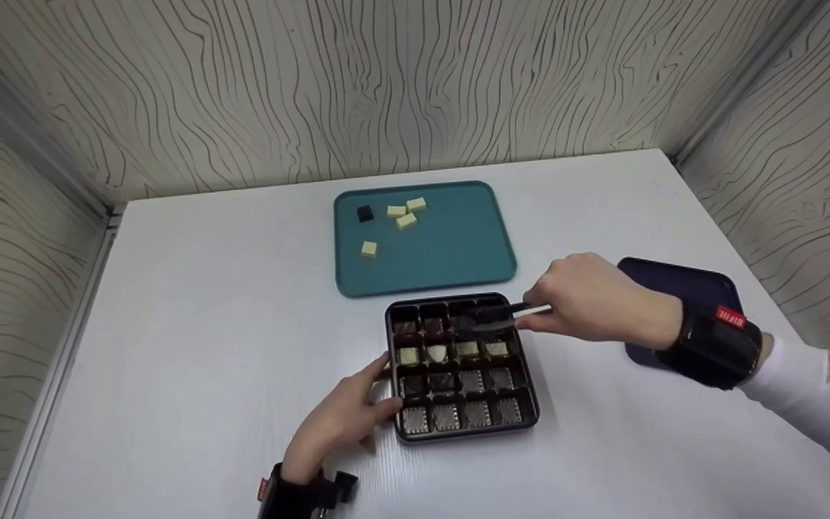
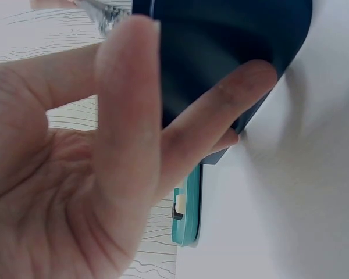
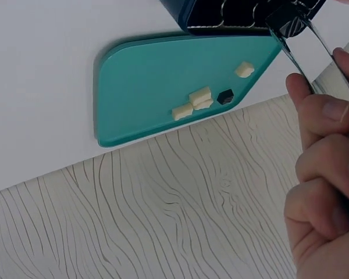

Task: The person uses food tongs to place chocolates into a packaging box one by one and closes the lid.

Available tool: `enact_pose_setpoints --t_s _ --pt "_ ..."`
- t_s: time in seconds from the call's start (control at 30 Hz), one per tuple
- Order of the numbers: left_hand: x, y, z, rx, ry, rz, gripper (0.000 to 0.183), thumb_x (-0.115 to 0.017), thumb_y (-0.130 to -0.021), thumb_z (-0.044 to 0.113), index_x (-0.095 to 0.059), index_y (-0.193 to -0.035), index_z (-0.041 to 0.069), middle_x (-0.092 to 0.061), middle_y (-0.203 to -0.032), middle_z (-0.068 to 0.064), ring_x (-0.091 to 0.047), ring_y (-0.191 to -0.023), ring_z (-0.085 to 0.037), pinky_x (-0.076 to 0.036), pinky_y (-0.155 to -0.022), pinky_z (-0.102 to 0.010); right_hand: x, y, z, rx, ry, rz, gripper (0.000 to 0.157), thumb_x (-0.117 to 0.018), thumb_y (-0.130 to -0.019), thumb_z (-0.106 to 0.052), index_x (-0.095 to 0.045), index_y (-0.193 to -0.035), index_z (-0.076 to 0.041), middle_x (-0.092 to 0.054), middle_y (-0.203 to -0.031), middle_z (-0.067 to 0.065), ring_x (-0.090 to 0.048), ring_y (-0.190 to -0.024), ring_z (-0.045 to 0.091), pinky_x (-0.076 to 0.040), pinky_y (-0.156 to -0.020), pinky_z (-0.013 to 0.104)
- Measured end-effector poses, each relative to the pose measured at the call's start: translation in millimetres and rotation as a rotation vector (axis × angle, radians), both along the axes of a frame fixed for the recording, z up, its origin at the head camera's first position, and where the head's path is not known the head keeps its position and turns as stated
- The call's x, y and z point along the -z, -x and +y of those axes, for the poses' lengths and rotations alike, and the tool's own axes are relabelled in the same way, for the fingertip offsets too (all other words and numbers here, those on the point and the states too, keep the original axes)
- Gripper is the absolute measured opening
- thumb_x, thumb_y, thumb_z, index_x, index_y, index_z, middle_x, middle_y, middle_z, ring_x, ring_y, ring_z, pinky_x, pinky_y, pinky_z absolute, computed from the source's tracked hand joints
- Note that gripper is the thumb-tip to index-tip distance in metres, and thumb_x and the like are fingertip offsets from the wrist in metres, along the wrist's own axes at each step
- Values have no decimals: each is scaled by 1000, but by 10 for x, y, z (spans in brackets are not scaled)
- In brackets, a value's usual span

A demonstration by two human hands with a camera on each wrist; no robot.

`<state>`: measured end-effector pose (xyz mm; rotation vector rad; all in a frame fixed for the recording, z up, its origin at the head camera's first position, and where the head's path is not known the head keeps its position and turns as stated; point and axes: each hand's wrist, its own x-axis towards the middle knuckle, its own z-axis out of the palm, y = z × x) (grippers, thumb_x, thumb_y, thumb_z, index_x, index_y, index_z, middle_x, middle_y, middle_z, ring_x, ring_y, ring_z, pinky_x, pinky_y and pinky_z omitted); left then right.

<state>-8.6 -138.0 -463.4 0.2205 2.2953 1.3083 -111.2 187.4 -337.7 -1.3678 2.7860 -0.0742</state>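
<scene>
My right hand (image 1: 588, 299) grips a pair of tongs (image 1: 532, 311) over the back right compartments of a dark divided box (image 1: 467, 434). In the right wrist view, a dark chocolate cube (image 3: 288, 22) sits between the tong tips (image 3: 279, 39). My left hand (image 1: 346, 414) is at the box's left side, its extended fingers touching the wall. The left wrist view shows one finger (image 2: 221, 93) laid against that dark wall (image 2: 221, 40). Cream chocolates (image 1: 437, 354) fill the second row from the back; dark ones (image 1: 433, 326) lie in the back row.
Behind the box lies a teal tray (image 1: 451, 249) bearing several cream cubes (image 1: 405, 221) and one dark cube (image 1: 365, 213). A navy tray (image 1: 681, 277) lies on the right, partly under my right forearm. Patterned panels (image 1: 386, 86) border the white table (image 1: 206, 324).
</scene>
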Motion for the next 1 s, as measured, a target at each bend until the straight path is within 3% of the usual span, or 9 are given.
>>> enact_pose_setpoints --t_s 0.2,0.4,0.6,0.77,1.0 --pt "3 4 -7 4 6 27 76 -68 -102 25 -31 -163 -1 -56 -155 -26 -57 -48 -10 -57 -97 -47 5 -207 -3 -86 -46 4 35 -79 -92 -38 -67 -64 -20 -58 -53 -9 -46 -47 3 -38 -47 27" --pt "7 6 -11 4 -13 23 77 -68 -102 23 -30 -164 -2 -55 -154 -28 -58 -47 -11 -59 -86 -39 12 -297 -51 -115 -98 19 33 -80 -90 -39 -71 -66 -20 -63 -56 -8 -50 -48 5 -42 -48 28" --pt "12 -2 -16 12 -36 13 77 -67 -102 23 -29 -164 -3 -54 -156 -27 -62 -47 -16 -59 -79 -32 60 -313 -120 -164 -147 103 47 -81 -89 -44 -57 -55 -21 -53 -50 -8 -45 -44 8 -40 -45 28" --pt "18 -2 -16 12 -57 -6 77 -66 -103 23 -27 -165 -2 -52 -157 -28 -63 -46 -15 -58 -66 -29 72 -316 -222 -201 -192 131 55 -82 -87 -45 -46 -53 -22 -49 -49 -9 -44 -45 8 -40 -46 28" --pt "26 1 -18 15 -45 8 76 -66 -103 24 -28 -165 -1 -53 -156 -27 -61 -46 -12 -59 -74 -29 60 -317 -408 -232 -308 158 59 -85 -84 -43 -39 -53 -22 -47 -51 -9 -41 -46 7 -38 -46 25"
